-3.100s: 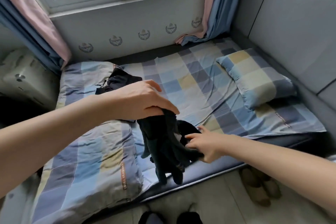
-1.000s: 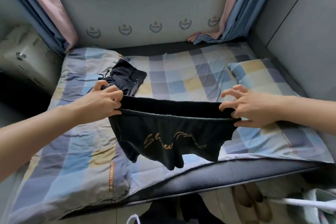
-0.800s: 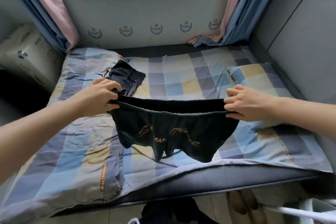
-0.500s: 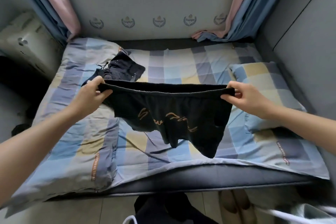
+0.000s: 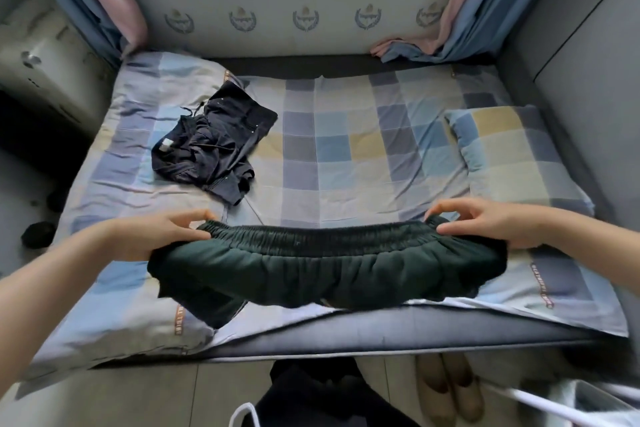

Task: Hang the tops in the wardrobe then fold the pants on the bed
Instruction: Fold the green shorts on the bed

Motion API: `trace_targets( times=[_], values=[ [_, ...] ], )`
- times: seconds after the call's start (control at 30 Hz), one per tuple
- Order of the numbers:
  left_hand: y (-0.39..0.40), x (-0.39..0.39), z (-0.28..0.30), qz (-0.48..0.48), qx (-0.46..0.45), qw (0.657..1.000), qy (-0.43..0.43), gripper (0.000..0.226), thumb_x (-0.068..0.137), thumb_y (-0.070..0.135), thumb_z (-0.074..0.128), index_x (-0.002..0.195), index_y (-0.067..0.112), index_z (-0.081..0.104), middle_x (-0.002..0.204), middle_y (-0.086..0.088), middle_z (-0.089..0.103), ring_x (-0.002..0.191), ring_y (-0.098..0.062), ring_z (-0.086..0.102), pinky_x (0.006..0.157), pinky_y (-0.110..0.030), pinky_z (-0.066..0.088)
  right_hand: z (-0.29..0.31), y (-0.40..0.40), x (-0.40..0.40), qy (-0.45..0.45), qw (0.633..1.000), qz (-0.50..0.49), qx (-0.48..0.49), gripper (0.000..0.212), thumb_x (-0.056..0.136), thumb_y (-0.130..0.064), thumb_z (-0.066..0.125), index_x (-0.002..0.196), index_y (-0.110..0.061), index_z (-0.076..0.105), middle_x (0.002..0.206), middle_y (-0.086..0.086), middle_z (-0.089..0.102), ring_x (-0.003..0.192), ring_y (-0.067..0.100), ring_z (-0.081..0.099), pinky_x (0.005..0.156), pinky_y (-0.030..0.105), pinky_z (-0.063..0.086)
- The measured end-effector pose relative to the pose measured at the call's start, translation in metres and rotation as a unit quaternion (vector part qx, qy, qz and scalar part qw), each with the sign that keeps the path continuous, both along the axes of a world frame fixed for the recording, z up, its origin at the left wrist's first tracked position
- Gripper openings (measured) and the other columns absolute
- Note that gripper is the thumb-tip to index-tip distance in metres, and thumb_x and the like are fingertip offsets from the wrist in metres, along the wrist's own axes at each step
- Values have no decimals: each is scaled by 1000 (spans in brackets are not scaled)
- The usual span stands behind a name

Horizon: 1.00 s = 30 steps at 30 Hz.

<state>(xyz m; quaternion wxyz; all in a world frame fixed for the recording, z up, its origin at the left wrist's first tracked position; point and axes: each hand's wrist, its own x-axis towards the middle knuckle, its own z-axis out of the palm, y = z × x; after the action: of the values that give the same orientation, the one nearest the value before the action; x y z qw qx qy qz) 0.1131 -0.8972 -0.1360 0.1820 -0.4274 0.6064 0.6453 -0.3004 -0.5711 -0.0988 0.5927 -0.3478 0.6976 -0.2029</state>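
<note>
Head view: dark green pants (image 5: 325,270) stretched along bed's (image 5: 346,163) front edge, waistband pinched at either end, left hand (image 5: 169,236) and right hand (image 5: 491,222) each with grip narrow on fabric; crumpled navy garment (image 5: 211,142) toward far left corner.

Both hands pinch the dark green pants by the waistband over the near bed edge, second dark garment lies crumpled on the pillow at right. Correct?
Not quite. In the head view the crumpled dark garment lies on the bed's left side, on the quilt, not on the pillow. The left hand and right hand do pinch the dark green pants by the waistband.
</note>
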Motion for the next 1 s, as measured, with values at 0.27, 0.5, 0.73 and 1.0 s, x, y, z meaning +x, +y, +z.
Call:
trace_targets(
  times=[0.27,0.5,0.73,1.0],
  values=[
    [-53,-51,-44,-102,-109,988,-37,22,92,28,65,114,30,66,116,-6,68,112,-27,63,104,-48,45,-44,-61,-35,6,998,9,58,21,89,-30,63,109,-28,68,107,-6,72,98,10,68,77,16,50],
    [-81,-114,-264,9,-348,937,-31,36,91,16,67,124,9,55,97,-19,64,91,-28,59,86,-37,46,-254,-129,-51,225,966,-124,-20,23,94,-17,60,115,-11,60,84,3,70,74,9,62,66,18,47],
    [-95,-141,-455,-7,-423,903,-70,17,95,14,57,105,0,60,100,-26,66,95,-42,61,79,-44,43,-458,-164,-57,293,937,-188,-29,21,96,-11,55,107,4,64,101,18,67,87,21,58,69,27,40],
    [-119,-171,-491,-21,-498,866,-38,15,102,20,44,111,10,49,101,-31,62,92,-50,56,70,-42,35,-496,-180,-76,334,915,-216,-73,14,100,-16,43,101,-9,55,89,9,57,84,23,51,71,31,34]
  ],
)
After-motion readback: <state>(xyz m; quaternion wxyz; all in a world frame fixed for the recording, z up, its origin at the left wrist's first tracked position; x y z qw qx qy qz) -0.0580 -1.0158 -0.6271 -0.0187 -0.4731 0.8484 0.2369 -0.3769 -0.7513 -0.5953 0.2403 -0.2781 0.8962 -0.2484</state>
